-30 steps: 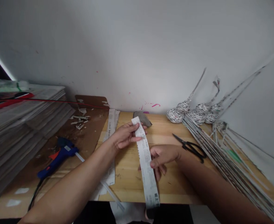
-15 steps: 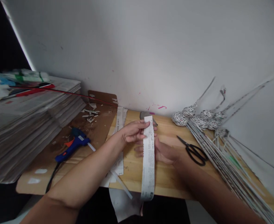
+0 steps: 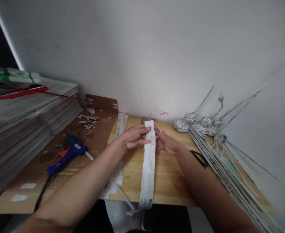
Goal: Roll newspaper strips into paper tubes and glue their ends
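Observation:
A long printed newspaper strip (image 3: 148, 168) hangs upright in front of me, its lower end curling over the table's front edge. My left hand (image 3: 136, 137) is closed on the strip near its top, thumb in front and other fingers partly behind. My right hand (image 3: 169, 143) is at the strip's right edge, just below the top. Its fingers are blurred and partly hidden, so I cannot tell whether they grip the paper. Behind the top of the strip, a small grey object (image 3: 146, 121) is mostly covered.
Left, a blue glue gun (image 3: 67, 156) lies on brown cardboard (image 3: 94, 142) beside stacked newspapers (image 3: 36, 123). More paper strips (image 3: 118, 171) lie under my left arm. Right are black scissors (image 3: 199, 158), thin paper rods (image 3: 220, 168) and woven paper balls (image 3: 181, 124).
My right hand has moved up along the strip and its fingers have drawn back toward the strip's right edge. The left hand keeps its hold. The view has shifted slightly.

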